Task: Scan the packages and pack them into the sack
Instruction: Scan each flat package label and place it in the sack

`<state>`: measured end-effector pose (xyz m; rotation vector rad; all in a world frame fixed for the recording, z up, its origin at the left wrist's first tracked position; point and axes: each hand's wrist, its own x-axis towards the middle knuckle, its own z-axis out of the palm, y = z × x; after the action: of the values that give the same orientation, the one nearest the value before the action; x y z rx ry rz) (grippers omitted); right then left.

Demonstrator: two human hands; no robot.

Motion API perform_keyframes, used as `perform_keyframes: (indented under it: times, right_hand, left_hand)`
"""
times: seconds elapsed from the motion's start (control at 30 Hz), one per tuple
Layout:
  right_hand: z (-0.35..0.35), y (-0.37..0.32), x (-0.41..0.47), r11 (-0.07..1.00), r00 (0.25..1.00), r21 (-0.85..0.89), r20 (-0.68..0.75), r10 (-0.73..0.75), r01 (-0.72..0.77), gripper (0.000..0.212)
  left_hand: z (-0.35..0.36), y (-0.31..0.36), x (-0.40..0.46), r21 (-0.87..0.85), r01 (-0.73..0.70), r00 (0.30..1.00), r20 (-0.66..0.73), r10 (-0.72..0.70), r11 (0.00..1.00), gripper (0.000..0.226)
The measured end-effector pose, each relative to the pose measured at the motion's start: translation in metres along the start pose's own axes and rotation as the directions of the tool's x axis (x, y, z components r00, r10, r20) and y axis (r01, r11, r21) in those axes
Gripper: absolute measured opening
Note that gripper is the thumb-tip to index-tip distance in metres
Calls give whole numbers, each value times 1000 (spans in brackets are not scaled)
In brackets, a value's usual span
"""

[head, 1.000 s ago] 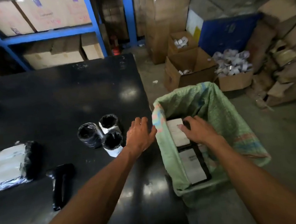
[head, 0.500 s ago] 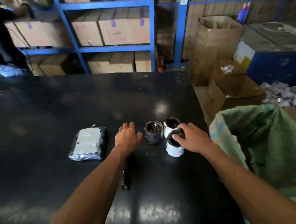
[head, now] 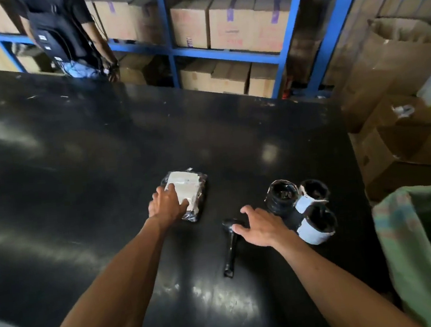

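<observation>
Left hand (head: 167, 205) rests with straight fingers on the flat black plastic-wrapped package with a white label (head: 187, 194). Right hand (head: 262, 226), fingers spread and holding nothing, hovers over the head of the black handheld scanner (head: 230, 245); three black cylindrical parcels (head: 303, 208) stand just beyond it, the green woven sack (head: 428, 247) farther right.

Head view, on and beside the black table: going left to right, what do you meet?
Left hand on the flat wrapped package → black scanner → right hand → three black rolled packages → green sack past the table edge.
</observation>
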<state>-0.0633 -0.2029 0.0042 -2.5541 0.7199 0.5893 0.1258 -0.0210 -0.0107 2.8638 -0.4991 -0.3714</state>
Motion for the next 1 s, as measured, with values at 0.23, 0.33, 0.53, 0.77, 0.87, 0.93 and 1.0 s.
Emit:
perform_keyframes:
  times: [0.23, 0.33, 0.53, 0.77, 0.87, 0.93, 1.0]
  right_hand:
    - [18, -17, 34, 991, 981, 61, 159, 109, -120, 93]
    - [29, -18, 47, 962, 965, 192, 216, 150, -192, 103]
    - [49, -14, 62, 838, 954, 461, 202, 222, -293, 77]
    - [39, 0, 70, 615, 970, 752, 149, 192, -237, 61]
    - [33, 3, 69, 425, 967, 874, 164, 196, -235, 47]
    - [30, 2, 67, 313, 966, 921, 179, 187, -232, 50]
    - [24, -1, 63, 217, 970, 955, 167, 178, -204, 46]
  left_hand:
    - [15, -7, 46, -4, 49, 993, 104, -48, 999, 86]
    - [22, -8, 72, -46, 112, 981, 163, -103, 993, 97]
    - [33, -24, 106, -125, 163, 932, 345, -111, 979, 130]
    - [31, -32, 103, -295, 187, 911, 410, -53, 937, 136]
    - [35, -28, 85, -386, 227, 936, 341, -90, 894, 132]
    - [37, -26, 77, -445, 218, 955, 279, -97, 868, 126]
    - [35, -19, 65, -505, 171, 977, 200, -77, 846, 118]
